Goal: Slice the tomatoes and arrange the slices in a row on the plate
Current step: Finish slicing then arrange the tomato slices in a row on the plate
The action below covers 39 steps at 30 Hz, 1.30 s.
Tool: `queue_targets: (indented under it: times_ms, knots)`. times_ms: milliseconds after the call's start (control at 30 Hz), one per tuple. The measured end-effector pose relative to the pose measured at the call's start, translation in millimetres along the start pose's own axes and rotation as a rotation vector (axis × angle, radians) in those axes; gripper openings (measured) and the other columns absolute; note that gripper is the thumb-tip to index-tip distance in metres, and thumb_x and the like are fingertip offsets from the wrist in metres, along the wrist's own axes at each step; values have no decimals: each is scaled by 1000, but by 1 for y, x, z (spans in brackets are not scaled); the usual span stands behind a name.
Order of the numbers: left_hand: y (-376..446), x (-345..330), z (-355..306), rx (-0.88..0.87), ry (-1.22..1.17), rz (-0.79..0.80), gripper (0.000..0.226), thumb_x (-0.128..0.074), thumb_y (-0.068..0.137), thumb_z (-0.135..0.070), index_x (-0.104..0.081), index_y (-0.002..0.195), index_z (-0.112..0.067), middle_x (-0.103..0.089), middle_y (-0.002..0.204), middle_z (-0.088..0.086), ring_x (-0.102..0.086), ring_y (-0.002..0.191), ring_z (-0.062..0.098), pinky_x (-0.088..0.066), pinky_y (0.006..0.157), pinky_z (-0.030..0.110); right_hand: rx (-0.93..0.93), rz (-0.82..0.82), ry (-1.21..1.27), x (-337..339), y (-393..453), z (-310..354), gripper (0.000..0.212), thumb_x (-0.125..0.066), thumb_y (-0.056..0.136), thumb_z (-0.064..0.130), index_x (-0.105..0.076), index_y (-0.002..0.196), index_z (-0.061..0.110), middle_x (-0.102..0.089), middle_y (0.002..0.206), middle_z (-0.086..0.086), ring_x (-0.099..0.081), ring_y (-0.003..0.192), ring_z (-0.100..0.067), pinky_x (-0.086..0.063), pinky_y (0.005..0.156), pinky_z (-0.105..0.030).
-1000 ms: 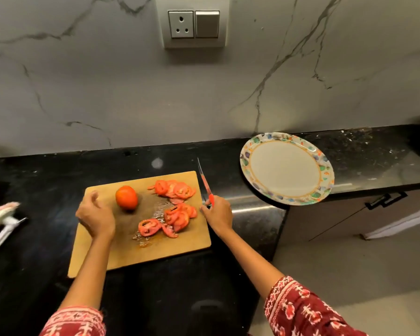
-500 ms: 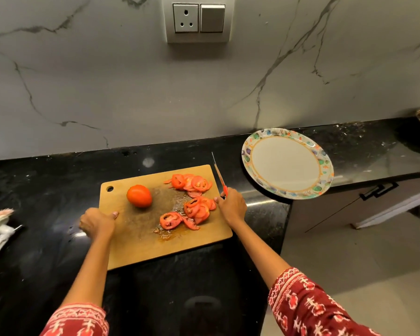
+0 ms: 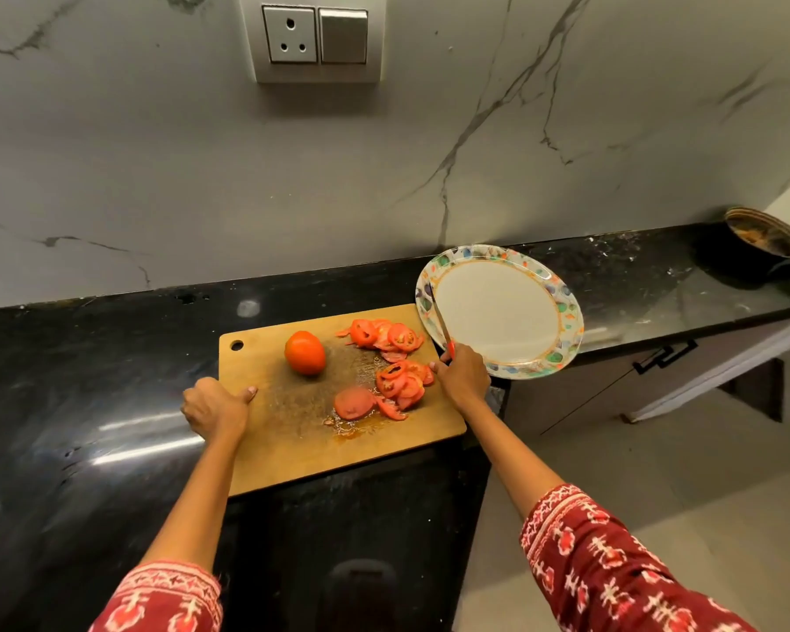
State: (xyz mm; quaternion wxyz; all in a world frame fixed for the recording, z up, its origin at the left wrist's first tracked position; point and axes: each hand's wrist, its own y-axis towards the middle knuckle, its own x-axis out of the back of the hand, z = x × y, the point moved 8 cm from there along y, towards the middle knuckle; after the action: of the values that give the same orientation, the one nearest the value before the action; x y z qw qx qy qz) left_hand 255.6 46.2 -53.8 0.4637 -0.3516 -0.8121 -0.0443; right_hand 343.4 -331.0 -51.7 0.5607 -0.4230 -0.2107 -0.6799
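One whole tomato (image 3: 304,352), one plate (image 3: 566,312).

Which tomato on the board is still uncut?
The whole tomato at the board's left-centre, round and intact; the others are slice piles on the right.

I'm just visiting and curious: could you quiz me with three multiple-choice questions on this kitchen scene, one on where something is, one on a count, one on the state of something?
1. Where is the plate?
A. On the counter, right of the cutting board
B. On the floor
C. On top of the whole tomato

2. How many whole tomatoes are on the cutting board?
A. None
B. One
C. Three

3. What is on the plate?
A. A row of tomato slices
B. A whole tomato
C. No food yet

Answers:
1. A: the plate sits on the black counter, at the board's far right corner.
2. B: one whole tomato sits beside the tomato slices.
3. C: its white centre is bare; the slices are on the board, and the right hand holds the knife.
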Motion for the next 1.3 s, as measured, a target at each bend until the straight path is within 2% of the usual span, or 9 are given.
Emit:
queue_targets:
  times_ms: [167,333,500,600,867,1033,1100,1200,1300]
  knots:
    - [-7,-15,-11,-16,-5,10,38,-79,71,-27,-60,77,4,-61,93,26,-57,89,41,-48,70,48,26,-58,-11,13,10,-9,24,-68,84,27,-61,99,9,-66,104,-11,-60,101,-32,-45,74,-34]
    - [-16,-30,-18,-51,5,16,40,-79,71,-29,-60,78,5,-60,94,27,-56,89,42,-46,69,49,57,-196,6,37,15,-33,26,-61,90,23,-58,111,8,-66,108,-15,-60,103,-35,-47,76,-38]
    - [-25,-40,-28,-70,7,11,39,-79,71,-29,-58,75,3,-60,92,25,-56,87,40,-47,67,48,37,-215,-77,50,27,-55,26,-53,95,26,-63,104,4,-66,103,-18,-59,101,-36,-45,76,-39]
    - [-33,-48,-36,-91,5,14,39,-79,71,-28,-58,73,5,-60,90,26,-56,87,40,-42,64,43,9,-248,-94,68,37,-70,26,-52,95,25,-63,103,3,-67,101,-18,-59,99,-36,-44,75,-38]
    - [-54,-64,-57,-73,9,-14,38,-78,73,-27,-60,73,6,-61,84,26,-57,82,39,-38,58,39,2,-251,-115,104,78,-102,26,-54,95,24,-65,104,3,-67,101,-20,-61,96,-38,-45,73,-39]
    - [-62,-67,-59,-74,14,-37,38,-78,73,-30,-66,82,5,-64,83,24,-59,86,40,-42,64,42,78,-223,-102,121,97,-113,27,-54,95,24,-65,103,1,-67,98,-21,-62,92,-38,-42,67,-36]
    - [-68,-68,-59,-93,-2,-54,38,-78,73,-30,-67,83,5,-65,83,24,-60,85,40,-45,67,44,160,-226,-23,122,89,-109,26,-54,95,26,-64,98,2,-66,91,-18,-61,87,-34,-38,64,-33]
    - [-77,-68,-58,-93,-8,-68,40,-78,73,-29,-66,87,7,-65,87,25,-59,87,41,-42,67,42,257,-171,91,109,60,-97,28,-56,93,31,-59,77,9,-58,69,-9,-54,68,-24,-32,59,-29]
    - [-82,-71,-47,-8,3,-22,44,-82,68,-30,-66,87,6,-64,91,26,-58,91,42,-44,66,44,232,-132,133,88,32,-98,29,-60,91,33,-63,78,7,-61,70,-9,-56,67,-24,-32,59,-28]
